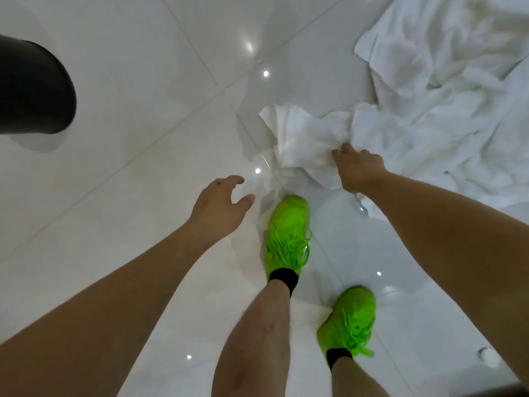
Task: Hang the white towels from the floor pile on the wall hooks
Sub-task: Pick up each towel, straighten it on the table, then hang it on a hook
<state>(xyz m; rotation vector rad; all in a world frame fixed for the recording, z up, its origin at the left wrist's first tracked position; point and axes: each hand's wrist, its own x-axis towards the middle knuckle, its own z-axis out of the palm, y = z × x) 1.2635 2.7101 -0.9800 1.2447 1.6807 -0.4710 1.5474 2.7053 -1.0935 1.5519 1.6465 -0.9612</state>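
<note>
A heap of white towels [446,81] lies on the glossy white tile floor at the upper right. One crumpled white towel [303,138] sticks out from the heap toward the middle. My right hand [357,170] reaches down and grips this towel at its near edge, fingers curled into the cloth. My left hand [220,204] hovers over bare floor to the left of the towel, fingers loosely spread and holding nothing. No wall hooks are in view.
My two feet in bright green shoes [289,236] stand on the tiles just below the towel; the left toe touches the cloth. A dark cylindrical object [34,87] stands at the far left. A small round floor fitting [488,356] sits at lower right.
</note>
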